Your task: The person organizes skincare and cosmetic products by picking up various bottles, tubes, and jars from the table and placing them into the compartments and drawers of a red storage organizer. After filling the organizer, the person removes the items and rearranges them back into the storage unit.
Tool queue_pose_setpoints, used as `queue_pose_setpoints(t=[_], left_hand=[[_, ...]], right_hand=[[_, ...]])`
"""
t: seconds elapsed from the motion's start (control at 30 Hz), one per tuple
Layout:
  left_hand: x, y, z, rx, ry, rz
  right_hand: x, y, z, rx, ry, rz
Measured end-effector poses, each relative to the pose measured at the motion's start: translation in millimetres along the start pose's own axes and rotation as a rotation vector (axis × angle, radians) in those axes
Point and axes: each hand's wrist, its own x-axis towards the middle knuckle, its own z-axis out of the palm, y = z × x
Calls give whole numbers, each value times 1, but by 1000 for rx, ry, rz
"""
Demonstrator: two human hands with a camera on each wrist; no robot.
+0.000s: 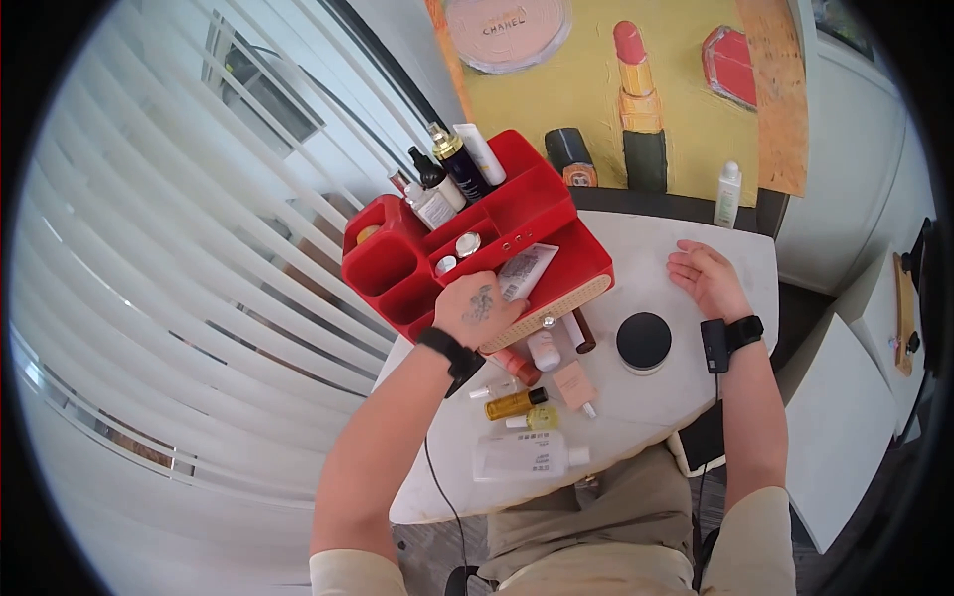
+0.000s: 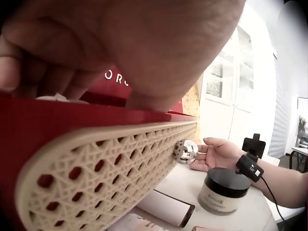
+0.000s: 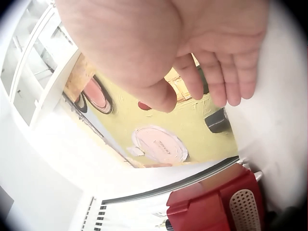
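Observation:
My left hand (image 1: 484, 310) reaches down into the pulled-out drawer of a red cosmetics organizer (image 1: 393, 276). Its fingertips are hidden behind the drawer's woven-pattern front (image 2: 110, 168), which carries a round silver knob (image 2: 186, 151). A white tube (image 1: 529, 268) lies in the drawer right beside this hand; whether the fingers hold anything there I cannot tell. Over the right part of the white table, my right hand (image 1: 708, 281) is held palm up with relaxed fingers and nothing in it. Closest to it on the tabletop stands a jar with a black lid (image 1: 644, 341).
In front of the drawer lie several cosmetics, among them an amber bottle (image 1: 516, 402), a pink tube (image 1: 575, 387) and a large clear bottle (image 1: 522, 457). Upright bottles (image 1: 452, 159) fill the organizer's back compartment. A white bottle (image 1: 728, 194) stands at the table's (image 1: 696, 397) far right edge.

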Motion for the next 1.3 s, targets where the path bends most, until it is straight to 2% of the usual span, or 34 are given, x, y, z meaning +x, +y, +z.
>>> queue_pose_setpoints(t=[0.03,0.17,0.33,0.43,0.53,0.6,0.63,0.67,0.77,0.9,1.07,1.23,1.3], left_hand=[[3,4,-3,-7,-36,-60],[3,7,-6,-3,-44,-82],[-6,6,-23,-260,-20,-91],[-18,4,-36,-290,28,-14],[-49,10,-65,-277,11,-27],[-82,3,-68,-317,172,3],[-99,2,-72,-367,193,11],[-115,-5,-67,-368,189,-17],[-157,-34,-32,-383,320,-265],[-193,-82,38,-184,260,-480],[-204,-103,76,-111,249,-494],[-197,-94,72,-129,140,-499],[-201,-95,75,-155,186,-495]], right_hand=[[1,1,1,-23,-4,-16],[3,3,-2,-25,-8,-18],[4,3,-4,-37,-20,-18],[5,5,-6,-18,-19,-20],[5,5,-4,-21,12,-12],[7,7,-9,-17,-12,-17],[8,9,-11,-14,-32,-35],[6,11,-11,-17,-46,-11],[6,8,-7,-66,-23,-34],[6,11,-2,-158,-7,-56],[8,17,-5,-247,-15,-86],[4,20,-5,-314,-55,-112],[-9,16,2,-359,-69,-112]])
